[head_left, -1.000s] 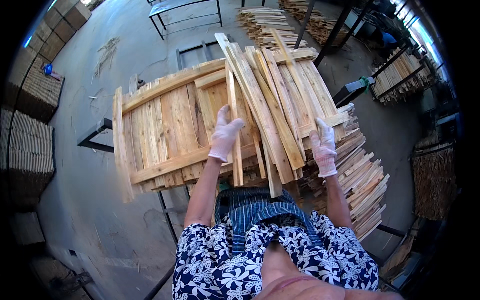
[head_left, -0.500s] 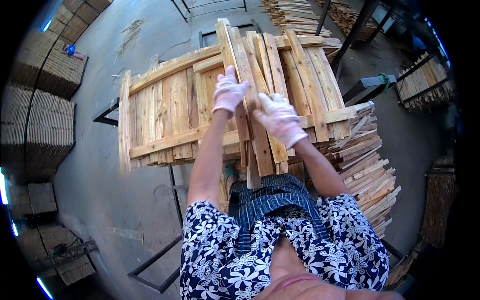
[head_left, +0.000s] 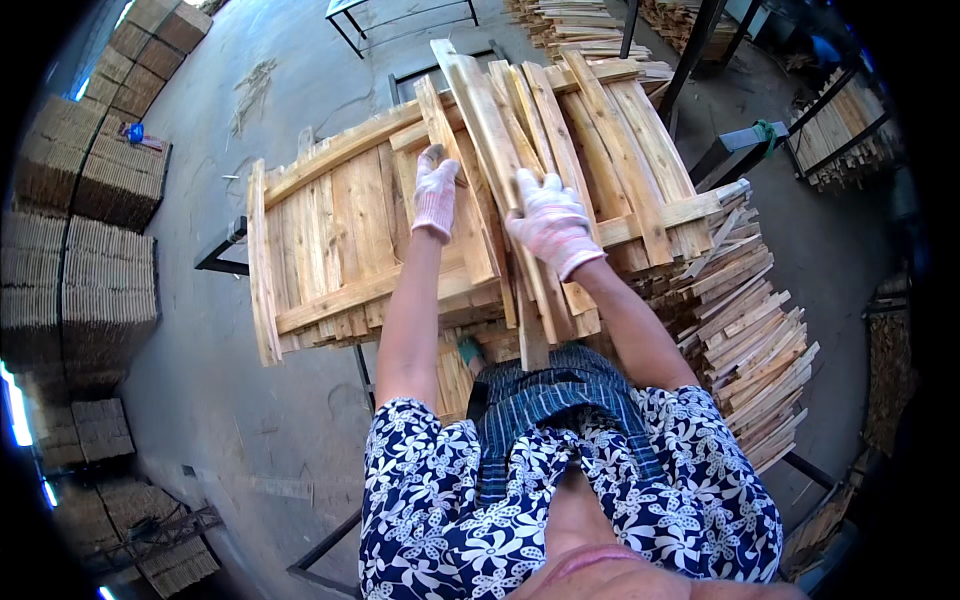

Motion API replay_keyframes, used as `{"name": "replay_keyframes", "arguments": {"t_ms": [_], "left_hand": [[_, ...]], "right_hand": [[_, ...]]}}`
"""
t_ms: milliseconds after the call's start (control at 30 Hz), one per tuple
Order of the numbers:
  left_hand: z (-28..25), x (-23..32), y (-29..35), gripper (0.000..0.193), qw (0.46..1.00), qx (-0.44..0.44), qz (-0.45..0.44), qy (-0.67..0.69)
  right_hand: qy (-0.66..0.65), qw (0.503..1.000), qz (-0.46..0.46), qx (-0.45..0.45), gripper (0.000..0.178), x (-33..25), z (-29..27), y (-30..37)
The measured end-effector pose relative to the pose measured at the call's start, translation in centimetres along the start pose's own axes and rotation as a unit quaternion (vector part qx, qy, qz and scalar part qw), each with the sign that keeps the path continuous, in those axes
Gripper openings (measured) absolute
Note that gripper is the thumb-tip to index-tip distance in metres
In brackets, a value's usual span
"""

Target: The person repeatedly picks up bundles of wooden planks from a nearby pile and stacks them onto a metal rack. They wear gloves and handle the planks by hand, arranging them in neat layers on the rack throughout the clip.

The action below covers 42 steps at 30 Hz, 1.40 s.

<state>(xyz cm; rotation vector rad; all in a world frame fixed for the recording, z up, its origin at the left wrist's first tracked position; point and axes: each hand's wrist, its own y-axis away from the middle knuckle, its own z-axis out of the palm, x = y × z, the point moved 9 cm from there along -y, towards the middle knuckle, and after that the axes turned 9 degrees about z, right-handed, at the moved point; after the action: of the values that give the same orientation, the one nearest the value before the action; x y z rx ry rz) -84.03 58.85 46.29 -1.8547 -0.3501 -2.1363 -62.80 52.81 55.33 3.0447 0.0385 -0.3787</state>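
Observation:
A panel of wooden slats (head_left: 343,215) with crosswise battens (head_left: 345,303) lies in front of me, with several loose slats across its top. My left hand (head_left: 435,195), in a pale knit glove, is closed round the left edge of a wooden slat (head_left: 469,235). That slat lies slanted, a little apart from the others. My right hand (head_left: 552,222), gloved too, is closed over the pile's middle, on a long wooden slat (head_left: 482,112). Its fingertips are partly hidden. More loose slats (head_left: 557,125) lie to the right of it.
A heap of narrow wood strips (head_left: 755,360) stands at my right, below the panel. Tall stacks of boards (head_left: 112,265) line the left side. A dark metal post (head_left: 738,152) with green cord rises beyond the panel's right end. Metal frames (head_left: 222,252) stand around it.
My left hand has moved slightly down and taken hold of a slat, which now lies separated to the left. My right hand has closed on the middle slats.

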Motion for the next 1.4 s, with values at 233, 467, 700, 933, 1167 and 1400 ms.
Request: {"name": "replay_keyframes", "arguments": {"t_ms": [233, 467, 700, 933, 1167, 1400], "left_hand": [[-3.4, 4.1, -0.4, 0.055, 0.993, -0.052, 0.103, 0.037], [-5.4, 3.1, 1.6, 0.083, 0.993, -0.090, 0.041, 0.068], [-8.5, 3.3, 4.4, 0.081, 0.976, -0.081, -0.032, 0.200], [-6.0, 1.1, 5.6, 0.080, 0.982, -0.054, -0.040, 0.177], [0.1, -0.9, 5.7, 0.083, 0.996, -0.085, -0.004, 0.007], [0.8, -1.7, 5.0, 0.094, 0.953, -0.137, -0.026, -0.268]], "right_hand": [[0.030, 0.999, 0.022, 0.022, 0.044, 3.1, 1.2, -1.0], [0.059, 0.995, 0.080, 0.007, 0.057, 1.0, 0.3, -1.4], [-0.080, 0.995, 0.024, 0.055, 0.063, -3.1, -0.9, -6.4], [0.051, 0.993, 0.099, -0.027, 0.086, -8.3, 3.7, -8.7], [-0.278, 0.955, 0.052, -0.093, 0.079, -2.9, 0.7, -5.2], [-0.289, 0.955, 0.006, 0.068, 0.077, 12.2, -7.4, -3.4]]}}
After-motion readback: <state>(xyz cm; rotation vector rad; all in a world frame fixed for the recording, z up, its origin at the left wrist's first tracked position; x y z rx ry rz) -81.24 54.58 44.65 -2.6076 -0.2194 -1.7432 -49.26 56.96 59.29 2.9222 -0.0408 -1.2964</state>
